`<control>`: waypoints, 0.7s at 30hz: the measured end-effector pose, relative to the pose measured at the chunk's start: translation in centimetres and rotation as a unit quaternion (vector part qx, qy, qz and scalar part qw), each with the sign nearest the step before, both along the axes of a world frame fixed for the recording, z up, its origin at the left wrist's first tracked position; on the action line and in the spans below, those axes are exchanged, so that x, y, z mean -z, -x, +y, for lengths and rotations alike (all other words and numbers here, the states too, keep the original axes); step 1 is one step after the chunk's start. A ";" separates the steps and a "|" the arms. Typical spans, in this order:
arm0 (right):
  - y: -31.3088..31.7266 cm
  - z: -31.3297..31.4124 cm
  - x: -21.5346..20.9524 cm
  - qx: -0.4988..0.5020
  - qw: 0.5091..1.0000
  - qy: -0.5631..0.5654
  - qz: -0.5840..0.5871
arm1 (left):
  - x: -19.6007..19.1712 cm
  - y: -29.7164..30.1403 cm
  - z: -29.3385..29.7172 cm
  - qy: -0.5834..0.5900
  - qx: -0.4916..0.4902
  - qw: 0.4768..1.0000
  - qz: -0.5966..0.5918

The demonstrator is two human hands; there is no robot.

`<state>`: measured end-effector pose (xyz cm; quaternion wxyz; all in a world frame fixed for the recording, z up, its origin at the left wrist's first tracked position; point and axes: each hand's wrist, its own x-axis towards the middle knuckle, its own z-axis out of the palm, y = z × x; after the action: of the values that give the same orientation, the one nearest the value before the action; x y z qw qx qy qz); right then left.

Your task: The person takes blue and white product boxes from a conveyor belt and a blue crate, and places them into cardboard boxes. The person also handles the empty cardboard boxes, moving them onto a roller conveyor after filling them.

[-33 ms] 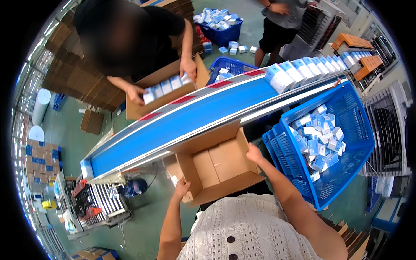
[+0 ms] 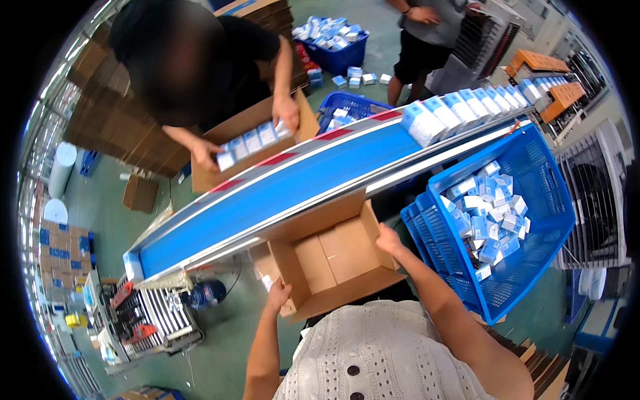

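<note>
An open carton [image 2: 333, 260] is sitting just before the conveyor belt [image 2: 300, 183], a basket [image 2: 527, 267] of small boxes [image 2: 490, 213] lying to its right; another carton [image 2: 250, 137] is standing behind the belt.

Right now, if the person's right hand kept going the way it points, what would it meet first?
The right hand already touches the open brown cardboard box; beyond lies the blue conveyor belt, though depth is unclear.

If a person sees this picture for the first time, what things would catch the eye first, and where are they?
The long blue conveyor belt runs diagonally across the middle, carrying a row of small white-and-blue boxes at its upper right end. Just below it, the left hand and right hand hold an open, empty cardboard box by its sides. To the right stands a blue plastic basket heaped with the same small boxes.
</note>
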<state>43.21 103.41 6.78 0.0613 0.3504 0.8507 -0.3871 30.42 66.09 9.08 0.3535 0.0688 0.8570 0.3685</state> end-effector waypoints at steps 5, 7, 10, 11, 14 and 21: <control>-0.3 0.8 -0.9 -0.049 0.999 0.000 -0.003 | 0.6 -1.0 -0.3 -0.006 -0.081 0.996 -0.025; 0.6 0.6 -1.2 -0.079 0.996 0.031 -0.022 | 0.3 -0.6 -1.4 -0.011 -0.057 0.998 -0.040; 1.1 0.2 -0.9 -0.037 0.999 0.031 0.005 | -1.7 0.8 -2.0 0.077 0.087 0.993 -0.011; 1.2 0.0 -1.1 -0.023 0.999 0.043 0.004 | -2.6 1.2 -2.0 0.092 0.119 0.989 -0.016; 1.4 0.2 -2.7 -0.026 0.998 0.054 -0.014 | -5.2 3.1 0.2 0.284 0.281 0.917 -0.006; -6.5 1.7 -8.5 -0.064 0.982 -0.078 0.158 | -12.0 4.3 15.0 0.261 0.648 0.684 0.208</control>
<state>49.73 105.12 15.24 -0.0763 0.2335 0.8979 -0.3652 26.16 81.07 21.06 0.3202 0.5874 0.7115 -0.2150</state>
